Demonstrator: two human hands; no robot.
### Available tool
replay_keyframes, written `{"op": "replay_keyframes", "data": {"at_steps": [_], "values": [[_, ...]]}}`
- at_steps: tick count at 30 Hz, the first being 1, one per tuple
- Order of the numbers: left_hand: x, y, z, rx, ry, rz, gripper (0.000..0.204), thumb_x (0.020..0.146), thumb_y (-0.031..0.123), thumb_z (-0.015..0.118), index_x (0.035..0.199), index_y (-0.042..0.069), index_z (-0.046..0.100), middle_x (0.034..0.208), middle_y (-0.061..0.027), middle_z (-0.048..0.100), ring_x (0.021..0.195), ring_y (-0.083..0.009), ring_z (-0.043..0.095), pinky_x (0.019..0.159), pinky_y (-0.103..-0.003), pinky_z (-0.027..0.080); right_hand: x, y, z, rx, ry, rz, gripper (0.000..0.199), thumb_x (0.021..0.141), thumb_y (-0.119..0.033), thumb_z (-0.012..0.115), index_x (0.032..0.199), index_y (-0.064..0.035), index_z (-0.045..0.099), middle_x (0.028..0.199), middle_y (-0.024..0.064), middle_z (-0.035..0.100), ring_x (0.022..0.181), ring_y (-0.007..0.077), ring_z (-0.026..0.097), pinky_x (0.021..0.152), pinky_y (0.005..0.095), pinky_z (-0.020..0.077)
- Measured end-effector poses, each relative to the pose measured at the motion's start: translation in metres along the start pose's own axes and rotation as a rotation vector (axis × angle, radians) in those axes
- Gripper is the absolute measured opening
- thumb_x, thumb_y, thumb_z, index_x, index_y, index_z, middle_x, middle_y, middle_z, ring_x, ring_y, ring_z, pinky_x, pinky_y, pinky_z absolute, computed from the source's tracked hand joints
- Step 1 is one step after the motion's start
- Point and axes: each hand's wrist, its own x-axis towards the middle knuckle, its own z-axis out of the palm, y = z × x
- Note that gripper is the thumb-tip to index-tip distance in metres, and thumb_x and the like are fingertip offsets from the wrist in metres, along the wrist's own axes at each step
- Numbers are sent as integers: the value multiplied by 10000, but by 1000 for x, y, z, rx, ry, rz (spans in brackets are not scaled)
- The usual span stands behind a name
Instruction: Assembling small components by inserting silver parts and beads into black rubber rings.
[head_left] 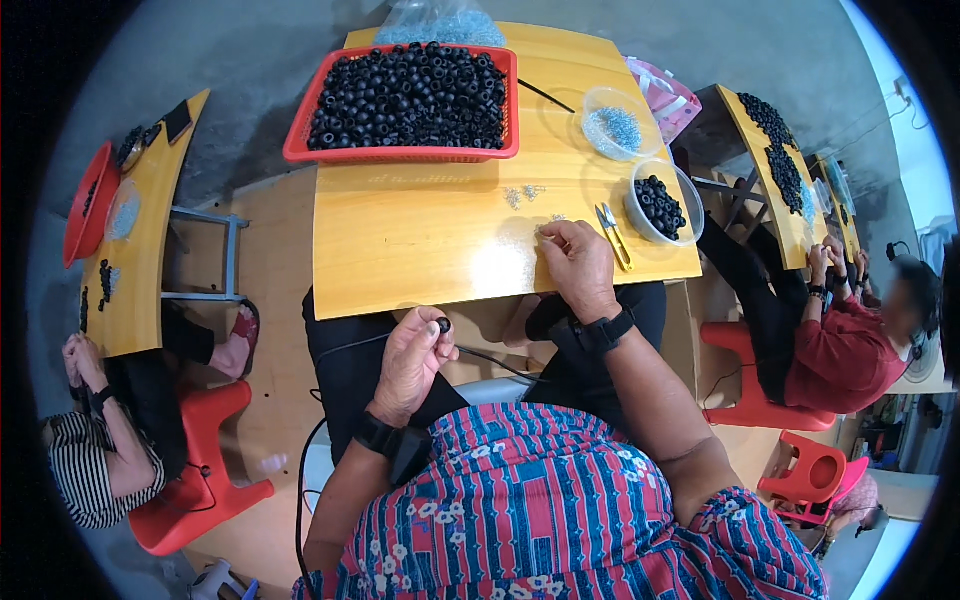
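My left hand [408,362] is just off the table's front edge, above my lap. Between its thumb and fingers it pinches a small, round, hollow black plastic piece [444,325]. My right hand [580,262] rests over the table's near right part, thumb and fingertips drawn together at the wooden top. Whatever those fingertips hold, if anything, is too small to make out. Beside them lie a few tiny clear pieces [528,240], and farther off a small pile of tiny metallic-looking pieces [514,198]. Yellow-handled thread snips [622,250] lie right of my right hand.
A red basket [290,140] heaped with black pieces stands at the back left. On the right are a clear bowl [690,205] of black pieces and a clear tub [590,100] of bluish clear pieces. Co-workers sit at tables on both sides. A black cable [350,343] passes behind my left hand.
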Motion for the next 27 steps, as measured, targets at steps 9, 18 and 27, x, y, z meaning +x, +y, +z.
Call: {"op": "replay_keyframes", "data": {"at_steps": [9,18,27], "values": [[3,-2,-6,-4,1,16,133,950,220,559,988,94,540,811,0,518,719,-94,481,678,-270,433,0,20,6,185,26,101,217,704,-29,715,919,-29,683,758,93,603,671,206,609,654,300,506],[3,-2,-8,0,-3,23,124,952,211,554,985,91,546,811,-3,517,723,-95,477,687,-271,436,0,12,0,134,30,100,256,701,-21,710,950,6,656,746,87,583,665,183,592,649,284,504],[3,-2,-10,-7,0,16,128,957,211,548,998,90,545,820,-7,516,723,-96,476,699,-276,446,0,10,1,70,33,58,106,699,-51,721,784,-4,678,745,120,602,653,223,618,625,305,511]]}}
